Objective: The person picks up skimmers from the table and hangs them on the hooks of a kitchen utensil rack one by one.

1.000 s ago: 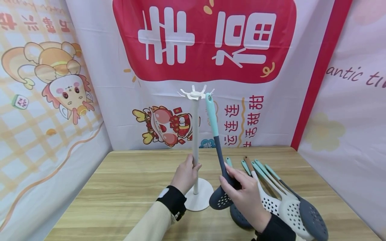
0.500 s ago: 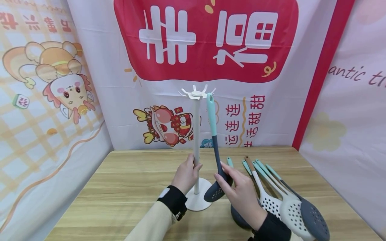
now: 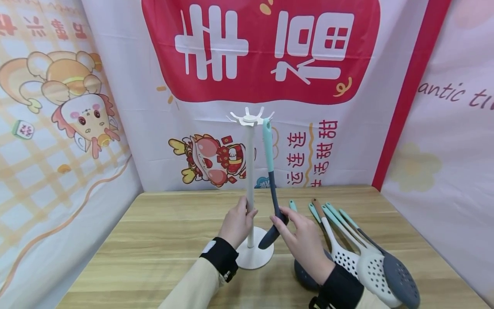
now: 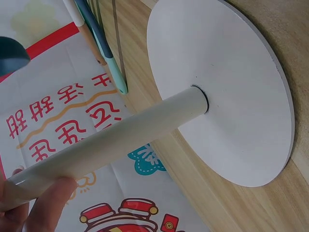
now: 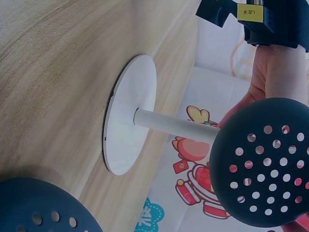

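Note:
In the head view a white utensil stand [image 3: 250, 171] with a ring of hooks on top stands upright on its round base. My left hand [image 3: 236, 223] grips its pole about halfway up; finger and thumb also show around the pole [image 4: 111, 133] in the left wrist view. My right hand [image 3: 305, 240] pinches a dark skimmer [image 3: 273, 189] near its perforated head. The skimmer hangs almost vertical with its mint handle up, and the handle's holed end overlaps a right-side hook. In the right wrist view the round skimmer head [image 5: 266, 182] partly covers the pole.
Several utensils lie fanned out on the wooden table [image 3: 154, 240] to the right, among them a white slotted turner [image 3: 337, 249], a pale skimmer [image 3: 372, 268] and a dark slotted turner [image 3: 399, 274]. Printed cloth [image 3: 131, 107] hangs behind and at both sides.
My right hand has moved left and slightly up, bringing the skimmer's head closer to the pole and turning it edge-on. The handle is more upright. My left hand has stayed on the pole.

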`<state>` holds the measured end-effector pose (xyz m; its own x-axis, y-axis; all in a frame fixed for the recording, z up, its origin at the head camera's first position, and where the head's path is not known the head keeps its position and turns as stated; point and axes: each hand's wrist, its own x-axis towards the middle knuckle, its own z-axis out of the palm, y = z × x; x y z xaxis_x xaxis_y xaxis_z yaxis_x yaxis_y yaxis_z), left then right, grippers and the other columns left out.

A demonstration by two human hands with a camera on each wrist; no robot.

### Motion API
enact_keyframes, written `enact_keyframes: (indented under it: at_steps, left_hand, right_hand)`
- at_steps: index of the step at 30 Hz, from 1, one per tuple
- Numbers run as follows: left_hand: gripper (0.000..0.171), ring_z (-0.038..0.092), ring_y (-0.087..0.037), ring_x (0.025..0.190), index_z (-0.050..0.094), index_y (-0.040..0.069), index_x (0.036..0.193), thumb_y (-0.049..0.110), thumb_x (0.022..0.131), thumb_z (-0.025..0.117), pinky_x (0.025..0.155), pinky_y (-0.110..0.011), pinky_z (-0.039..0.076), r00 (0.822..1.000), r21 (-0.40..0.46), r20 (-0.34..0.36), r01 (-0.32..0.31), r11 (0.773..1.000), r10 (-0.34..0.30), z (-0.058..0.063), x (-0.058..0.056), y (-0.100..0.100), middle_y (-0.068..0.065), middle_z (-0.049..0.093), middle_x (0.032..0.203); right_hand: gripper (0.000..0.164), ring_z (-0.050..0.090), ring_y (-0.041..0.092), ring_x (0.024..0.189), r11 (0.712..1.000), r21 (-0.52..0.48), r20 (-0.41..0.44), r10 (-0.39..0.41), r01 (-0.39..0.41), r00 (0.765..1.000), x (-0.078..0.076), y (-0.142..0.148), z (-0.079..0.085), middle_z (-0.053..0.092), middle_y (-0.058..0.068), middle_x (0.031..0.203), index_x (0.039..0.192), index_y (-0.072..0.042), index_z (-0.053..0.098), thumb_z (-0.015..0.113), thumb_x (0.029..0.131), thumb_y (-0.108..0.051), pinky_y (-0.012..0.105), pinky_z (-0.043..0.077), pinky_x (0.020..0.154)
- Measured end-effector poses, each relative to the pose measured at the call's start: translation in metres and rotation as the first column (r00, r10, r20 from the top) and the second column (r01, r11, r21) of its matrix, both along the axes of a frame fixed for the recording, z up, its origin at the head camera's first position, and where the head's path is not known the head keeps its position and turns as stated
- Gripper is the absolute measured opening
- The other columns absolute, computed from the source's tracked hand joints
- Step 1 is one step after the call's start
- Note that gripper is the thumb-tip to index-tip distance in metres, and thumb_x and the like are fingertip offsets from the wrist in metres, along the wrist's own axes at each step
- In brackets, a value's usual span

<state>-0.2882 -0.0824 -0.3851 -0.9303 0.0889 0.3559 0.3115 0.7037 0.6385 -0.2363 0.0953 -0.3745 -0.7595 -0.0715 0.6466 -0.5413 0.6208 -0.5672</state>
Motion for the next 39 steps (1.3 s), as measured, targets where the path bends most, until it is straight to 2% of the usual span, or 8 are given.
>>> enact_keyframes:
  at_steps: [6, 11, 21, 24, 29, 31, 35, 39]
  left_hand:
    - [0.026, 0.071, -0.03, 0.093, 0.05, 0.006, 0.117, 0.021, 0.1, 0.061, 0.083, -0.051, 0.06, 1.0, -0.006, -0.015, 0.021, 1.0, -0.021, -0.001, -0.001, 0.001, -0.016, 0.07, 0.104]
    - [0.024, 0.071, -0.03, 0.095, 0.05, 0.008, 0.116, 0.023, 0.1, 0.06, 0.084, -0.052, 0.059, 1.0, 0.009, 0.016, 0.022, 1.0, -0.022, -0.002, 0.0, 0.0, -0.016, 0.07, 0.106]
    - [0.022, 0.071, -0.027, 0.089, 0.05, 0.009, 0.113, 0.023, 0.1, 0.06, 0.082, -0.047, 0.061, 1.0, -0.004, 0.015, 0.021, 1.0, -0.021, -0.002, 0.0, 0.001, -0.013, 0.07, 0.101]
    - [0.021, 0.07, -0.026, 0.086, 0.05, 0.008, 0.113, 0.021, 0.1, 0.06, 0.081, -0.048, 0.061, 1.0, -0.004, 0.002, 0.023, 1.0, -0.023, -0.002, 0.0, 0.002, -0.014, 0.07, 0.1]
    - [0.02, 0.071, -0.027, 0.086, 0.05, 0.007, 0.111, 0.021, 0.1, 0.06, 0.08, -0.048, 0.061, 1.0, -0.003, -0.005, 0.023, 1.0, -0.023, -0.002, -0.001, 0.002, -0.015, 0.07, 0.1]
    - [0.019, 0.07, -0.027, 0.086, 0.05, 0.007, 0.11, 0.021, 0.1, 0.059, 0.078, -0.046, 0.062, 1.0, -0.003, -0.009, 0.027, 1.0, -0.027, -0.003, -0.002, 0.001, -0.015, 0.07, 0.099]
    - [0.018, 0.071, -0.027, 0.086, 0.05, 0.007, 0.108, 0.021, 0.101, 0.058, 0.076, -0.045, 0.062, 0.999, -0.002, -0.023, 0.032, 0.999, -0.032, -0.003, -0.003, 0.0, -0.014, 0.069, 0.097]
    - [0.017, 0.072, -0.029, 0.089, 0.05, 0.007, 0.108, 0.02, 0.101, 0.059, 0.077, -0.046, 0.062, 0.999, 0.009, -0.021, 0.024, 1.0, -0.024, -0.001, -0.004, -0.001, -0.016, 0.069, 0.099]
  right_hand:
    - [0.024, 0.072, 0.023, 0.097, 0.999, -0.038, 0.049, 0.014, -0.012, 0.999, -0.007, -0.003, -0.002, 0.076, 0.004, 0.1, 0.11, -0.01, 0.072, 0.069, 0.094, -0.027, 0.045, 0.059, 0.086]
    - [0.023, 0.071, 0.021, 0.096, 0.997, -0.067, 0.089, 0.043, -0.037, 0.995, -0.01, -0.006, -0.005, 0.075, 0.004, 0.101, 0.11, -0.01, 0.071, 0.069, 0.094, -0.027, 0.044, 0.059, 0.089]
    - [0.029, 0.07, 0.024, 0.103, 0.995, -0.097, 0.159, 0.048, -0.033, 0.986, -0.013, -0.009, -0.004, 0.074, 0.008, 0.109, 0.115, -0.008, 0.07, 0.067, 0.095, -0.029, 0.046, 0.057, 0.093]
    - [0.034, 0.068, 0.026, 0.109, 0.993, -0.1, 0.16, 0.071, -0.055, 0.985, -0.013, -0.009, -0.006, 0.073, 0.008, 0.117, 0.122, -0.01, 0.069, 0.065, 0.096, -0.032, 0.046, 0.057, 0.094]
    - [0.045, 0.058, 0.031, 0.127, 0.987, -0.141, 0.221, 0.113, -0.082, 0.969, -0.017, 0.0, -0.008, 0.061, 0.01, 0.138, 0.136, -0.011, 0.059, 0.057, 0.1, -0.038, 0.051, 0.05, 0.103]
    - [0.046, 0.056, 0.033, 0.128, 0.989, -0.131, 0.218, 0.091, -0.063, 0.972, -0.021, 0.007, -0.007, 0.059, 0.011, 0.14, 0.137, -0.01, 0.058, 0.056, 0.101, -0.038, 0.052, 0.05, 0.103]
    - [0.044, 0.06, 0.033, 0.123, 0.999, -0.038, 0.194, -0.01, 0.017, 0.981, -0.03, 0.024, -0.004, 0.062, 0.014, 0.136, 0.134, -0.007, 0.061, 0.059, 0.1, -0.035, 0.051, 0.053, 0.098]
    - [0.045, 0.059, 0.036, 0.121, 0.99, 0.09, 0.267, -0.128, 0.107, 0.955, -0.041, 0.043, -0.004, 0.063, 0.017, 0.132, 0.133, -0.005, 0.06, 0.061, 0.099, -0.034, 0.052, 0.052, 0.098]
